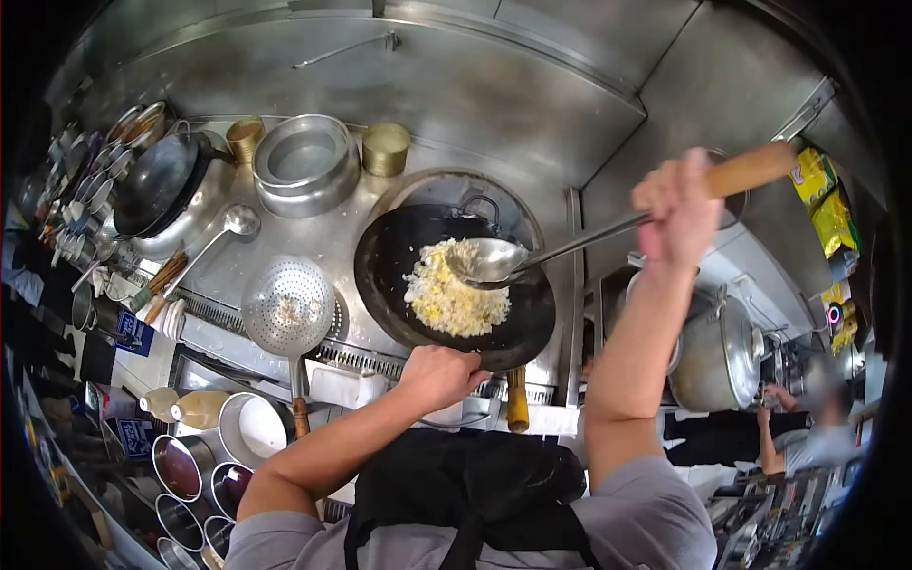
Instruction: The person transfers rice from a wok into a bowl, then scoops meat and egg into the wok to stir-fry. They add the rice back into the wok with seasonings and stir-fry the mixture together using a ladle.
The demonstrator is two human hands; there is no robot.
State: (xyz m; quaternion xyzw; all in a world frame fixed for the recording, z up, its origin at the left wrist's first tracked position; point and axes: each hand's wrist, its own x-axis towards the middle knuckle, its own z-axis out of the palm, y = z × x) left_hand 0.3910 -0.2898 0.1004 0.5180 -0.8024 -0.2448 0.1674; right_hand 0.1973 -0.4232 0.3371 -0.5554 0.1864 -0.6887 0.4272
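A black wok [385,275] sits on the stove, tilted a little, with white and yellow rice-like food [456,302] in it. My left hand [442,378] is closed on the wok's near rim; whether a cloth or handle lies under it is hidden. My right hand [679,204], raised to the right of the wok, is wrapped round the handle of a metal ladle [496,258]. The ladle's wooden end sticks out past the fist, and its bowl rests over the food's upper right part.
A perforated skimmer [288,306] lies left of the wok. Behind it stand a metal pot [306,169] and a tin [386,149]. Sauce containers [255,427] fill the lower left. A large lidded pot [714,356] stands right. Another person [817,437] is at the far right.
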